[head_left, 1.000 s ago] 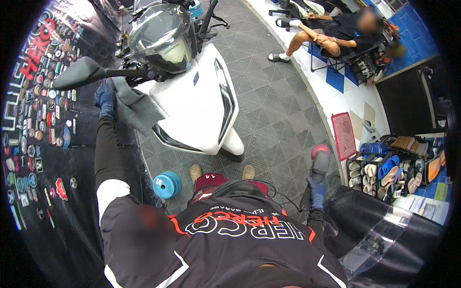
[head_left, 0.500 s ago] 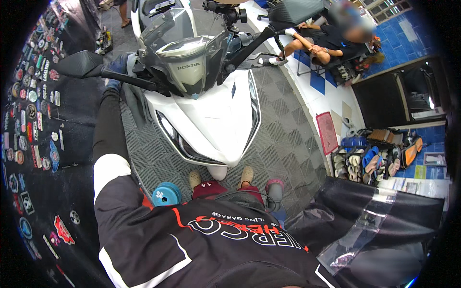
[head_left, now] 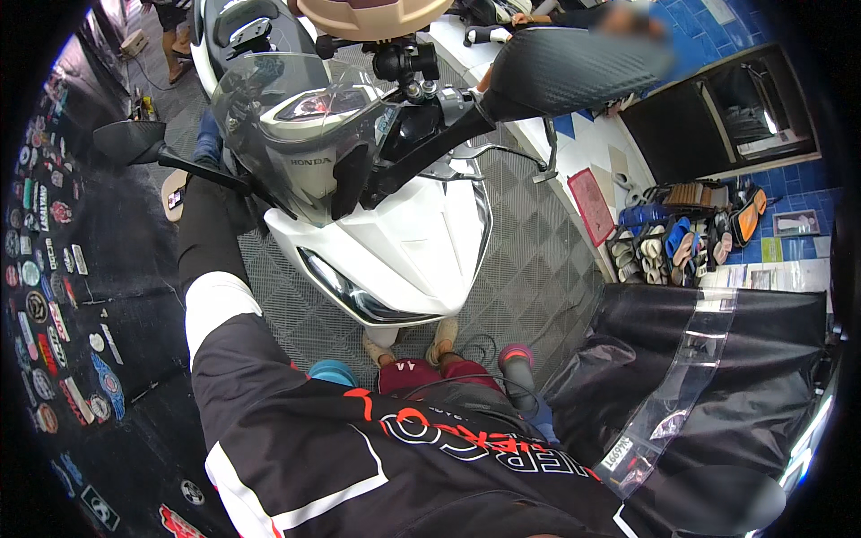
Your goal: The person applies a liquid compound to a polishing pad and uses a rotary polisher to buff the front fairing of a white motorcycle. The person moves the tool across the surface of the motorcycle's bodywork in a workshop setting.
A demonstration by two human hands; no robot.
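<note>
A white scooter point(head_left: 421, 260) with a clear windscreen point(head_left: 287, 117) stands in front of me, its nose toward my legs. My left arm, in a black sleeve point(head_left: 211, 242), reaches forward along the scooter's left side. It passes below the stalk of the left mirror point(head_left: 130, 142). Dark blue material point(head_left: 208, 142) shows past the stalk, where the sleeve ends; whether it covers my left hand I cannot make out, and no fingers show. My right hand and forearm are out of view. On the other side, the large right mirror point(head_left: 578, 76) and brake lever point(head_left: 511, 154) stick out.
A round brown thing with a beige rim point(head_left: 381, 20) sits on a black clamp above the handlebar. Shoes fill a rack point(head_left: 659, 247) at right, near a red mat point(head_left: 590, 206). Black sheeting point(head_left: 717, 359) hangs close on my right. Another person's legs point(head_left: 175, 45) show far left.
The view has shifted: the right mirror and the clamp look much larger and nearer. The windscreen now sits further left and leans. A beige surface with a phone has come into sight beside my left sleeve.
</note>
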